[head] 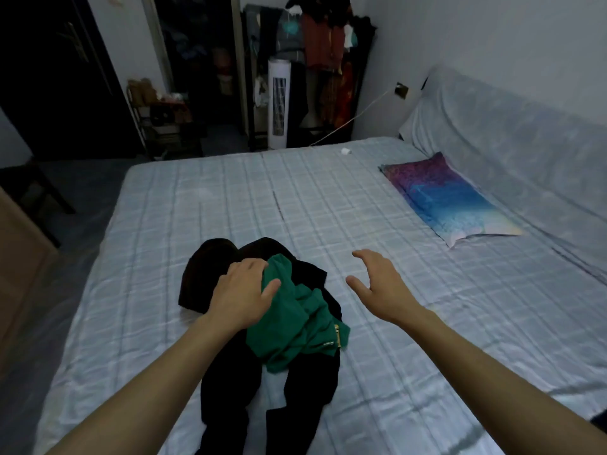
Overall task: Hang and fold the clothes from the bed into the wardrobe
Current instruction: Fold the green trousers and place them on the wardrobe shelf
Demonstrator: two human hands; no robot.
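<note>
A crumpled green garment (295, 323) lies on top of black clothes (295, 382) in a heap on the near part of the bed (230, 198). My left hand (243, 290) grips the upper edge of the green garment, thumb over the cloth and fingers curled behind it. My right hand (377, 284) hovers to the right of the heap with its fingers spread and relaxed, holding nothing. A dark wardrobe opening (197, 67) shows at the far side of the room.
A purple and blue pillow (450, 198) lies at the bed's right side by the covered headboard (512, 139). A white tower fan (278, 103) and a rack of hanging clothes (328, 54) stand beyond the bed. A cluttered shelf (161, 116) is at the far left.
</note>
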